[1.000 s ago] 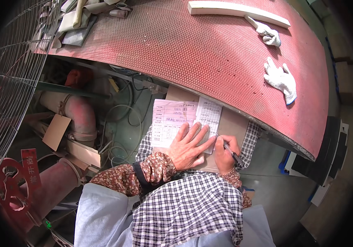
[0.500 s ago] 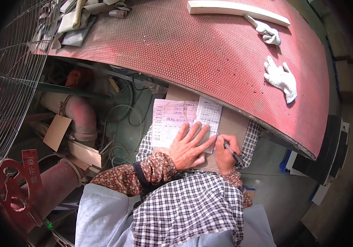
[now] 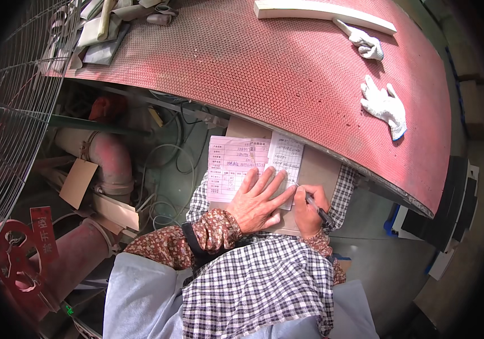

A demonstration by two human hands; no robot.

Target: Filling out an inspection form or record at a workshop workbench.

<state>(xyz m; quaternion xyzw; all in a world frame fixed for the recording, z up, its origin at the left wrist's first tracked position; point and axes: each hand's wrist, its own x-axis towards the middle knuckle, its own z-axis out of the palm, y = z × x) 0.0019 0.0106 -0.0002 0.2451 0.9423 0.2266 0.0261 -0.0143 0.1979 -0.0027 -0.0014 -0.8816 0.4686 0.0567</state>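
My left hand (image 3: pixel 260 199) lies flat with fingers spread, pressing on a pink printed form (image 3: pixel 233 155) and a white slip with handwriting (image 3: pixel 287 155). Both papers rest on a brown cardboard sheet (image 3: pixel 316 169) across my lap. In my right hand (image 3: pixel 311 210) is a pen (image 3: pixel 321 210), its tip close to the lower right edge of the white slip. The fingers are closed round the barrel. A black-and-white checked apron (image 3: pixel 259 282) covers my lap beneath the board.
A red mesh-topped table (image 3: pixel 242 68) stands ahead, its edge just beyond the board. On it lie two white gloves (image 3: pixel 386 107), a pale wooden bar (image 3: pixel 321 14) and scraps (image 3: pixel 103 34). At left are a wire fan guard (image 3: pixel 27 113), pipes (image 3: pixel 109 158) and a red handwheel (image 3: pixel 16 257).
The view has shifted very slightly. My left hand stays flat on the papers, and my right hand keeps the pen at nearly the same spot.
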